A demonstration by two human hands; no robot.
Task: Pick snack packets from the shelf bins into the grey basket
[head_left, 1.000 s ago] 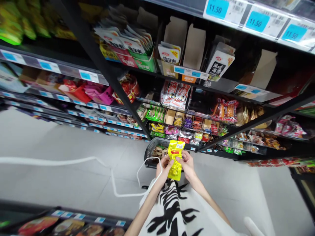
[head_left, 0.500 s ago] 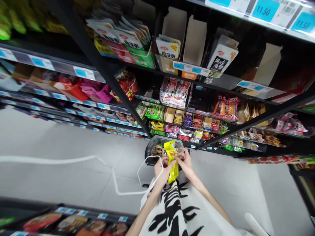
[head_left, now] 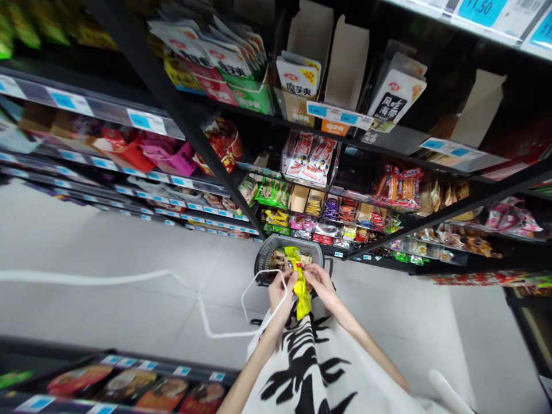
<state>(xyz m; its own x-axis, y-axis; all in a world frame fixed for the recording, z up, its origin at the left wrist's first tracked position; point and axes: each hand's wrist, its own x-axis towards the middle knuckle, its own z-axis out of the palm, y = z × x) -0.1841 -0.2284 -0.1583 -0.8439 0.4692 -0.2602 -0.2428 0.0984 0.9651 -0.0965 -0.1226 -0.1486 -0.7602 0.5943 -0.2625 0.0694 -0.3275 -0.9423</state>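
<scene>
Both hands hold a yellow snack packet [head_left: 303, 299] upright in front of my white and black clothing. My left hand [head_left: 281, 292] is closed on its left edge. My right hand [head_left: 319, 283] pinches its right side near the middle. The packet looks creased and narrowed between my fingers, and I cannot see whether it is torn. Just beyond my hands stands a grey shopping basket [head_left: 264, 252] on the floor, with several small wrapped items [head_left: 280, 260] in it, partly hidden by the packet and hands.
Tall black shelves [head_left: 202, 138] of packaged snacks rise ahead. A lower display [head_left: 168, 394] of packages is at the bottom left. A white cord [head_left: 129, 280] runs across the left side to near my left wrist. Grey tiled floor [head_left: 215, 276] lies around the basket.
The yellow packet has gone from flat to creased and narrowed in the middle. My right hand's fingers have drawn in against its side. The view has shifted slightly.
</scene>
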